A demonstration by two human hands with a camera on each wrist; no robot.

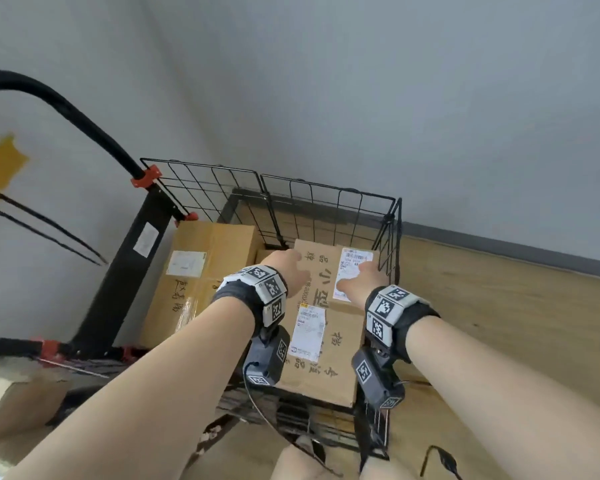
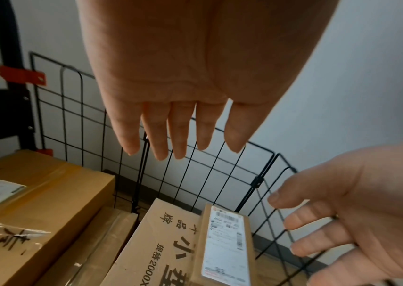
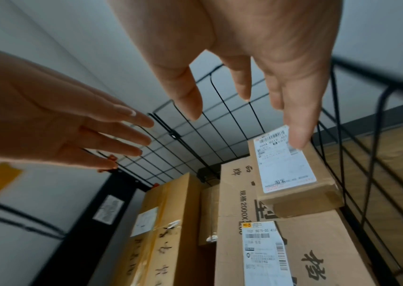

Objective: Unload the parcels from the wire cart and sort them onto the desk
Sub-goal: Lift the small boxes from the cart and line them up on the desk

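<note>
The black wire cart (image 1: 326, 188) holds several cardboard parcels. A long box printed with large characters (image 1: 329, 362) lies on the right, with a small white-labelled parcel (image 1: 355, 268) on its far end. A taped tall box (image 1: 194, 282) stands on the left. My left hand (image 1: 286, 265) hovers open over the long box's far left corner, fingers straight (image 2: 180, 135). My right hand (image 1: 359, 284) hovers open just above the small parcel (image 3: 286, 170), with the thumb (image 3: 298, 135) over its label. Neither hand touches anything.
The cart's black padded handle (image 1: 66, 109) with red clamps rises at the left. A grey wall stands behind the cart, and wooden floor (image 1: 499, 323) lies to the right. Another cardboard box (image 1: 21, 410) sits outside the cart at lower left.
</note>
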